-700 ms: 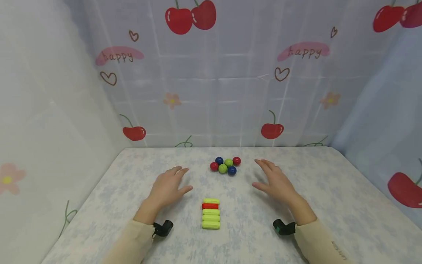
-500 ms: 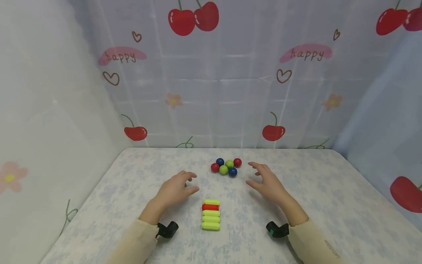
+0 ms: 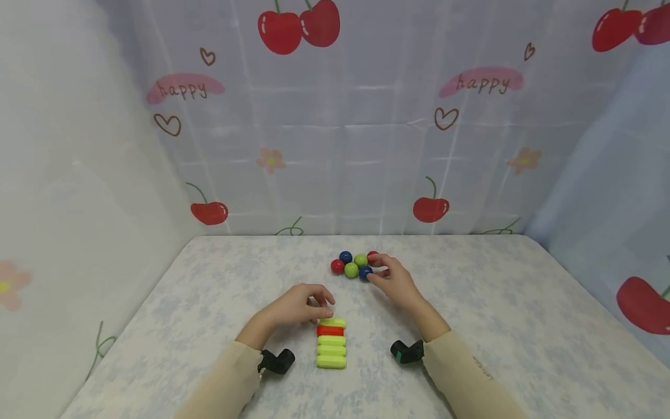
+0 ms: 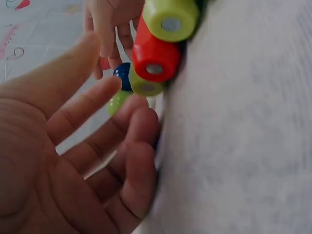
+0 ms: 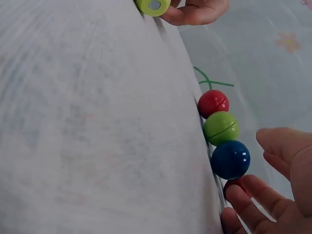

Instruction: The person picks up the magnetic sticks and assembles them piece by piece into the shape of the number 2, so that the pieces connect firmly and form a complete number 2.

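Note:
My left hand (image 3: 298, 305) is at the far end of a row of short rods, fingers loosely bent and nothing between them. Its fingertips are right by the farthest lime rod (image 3: 333, 322); a red rod (image 3: 330, 331) lies beside that one, with more lime rods (image 3: 331, 351) nearer. In the left wrist view, the rods have round metal discs in their ends. My right hand (image 3: 396, 283) reaches around the right side of a cluster of glossy balls. Its thumb and fingers are spread about the near blue ball (image 5: 230, 160), the thumb apart from it. Behind the fingers, a red ball (image 3: 373, 255) is partly hidden.
Left of the right hand are two green balls (image 3: 351, 270), another blue ball (image 3: 345, 256) and another red ball (image 3: 337, 266). A pale mottled cloth covers the table (image 3: 235, 262). Printed curtains (image 3: 345, 145) hang behind and at both sides.
My left hand has moved right and nearer, to the far end of the rods. The right hand has moved left to the balls, its fingers overlapping the right-hand ones. Rods and balls lie as before.

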`<state>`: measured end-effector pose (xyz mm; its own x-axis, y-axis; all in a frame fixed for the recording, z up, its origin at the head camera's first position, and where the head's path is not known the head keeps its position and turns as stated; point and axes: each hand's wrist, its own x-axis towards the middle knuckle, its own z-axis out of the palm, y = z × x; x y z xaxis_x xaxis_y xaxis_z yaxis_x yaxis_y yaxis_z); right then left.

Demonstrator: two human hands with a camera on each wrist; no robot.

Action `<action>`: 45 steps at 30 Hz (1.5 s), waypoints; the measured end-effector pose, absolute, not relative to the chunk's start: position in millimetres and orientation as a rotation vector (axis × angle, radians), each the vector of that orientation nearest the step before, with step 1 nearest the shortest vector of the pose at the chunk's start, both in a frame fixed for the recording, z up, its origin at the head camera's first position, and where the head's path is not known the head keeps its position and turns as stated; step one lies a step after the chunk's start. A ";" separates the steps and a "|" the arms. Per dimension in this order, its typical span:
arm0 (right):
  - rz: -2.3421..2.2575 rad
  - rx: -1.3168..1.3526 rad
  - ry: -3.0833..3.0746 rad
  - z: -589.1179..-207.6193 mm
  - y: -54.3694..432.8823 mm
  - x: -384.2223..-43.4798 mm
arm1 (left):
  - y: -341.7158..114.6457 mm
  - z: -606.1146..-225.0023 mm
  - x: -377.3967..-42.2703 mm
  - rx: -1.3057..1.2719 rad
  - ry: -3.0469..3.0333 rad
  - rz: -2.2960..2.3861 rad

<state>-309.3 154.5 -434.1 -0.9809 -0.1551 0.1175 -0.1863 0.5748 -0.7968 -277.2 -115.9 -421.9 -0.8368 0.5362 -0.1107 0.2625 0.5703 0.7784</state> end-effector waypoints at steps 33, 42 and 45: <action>1.112 0.434 -2.749 -452.3 156.4 -310.1 | -124.6 -431.4 -277.4 0.777 2.505 1.094; 1.099 0.424 -2.787 -450.1 158.7 -307.1 | -121.5 -438.6 -277.8 0.729 2.585 1.134; 1.112 0.429 -2.807 -447.5 159.9 -303.5 | -119.8 -441.2 -277.6 0.700 2.634 1.127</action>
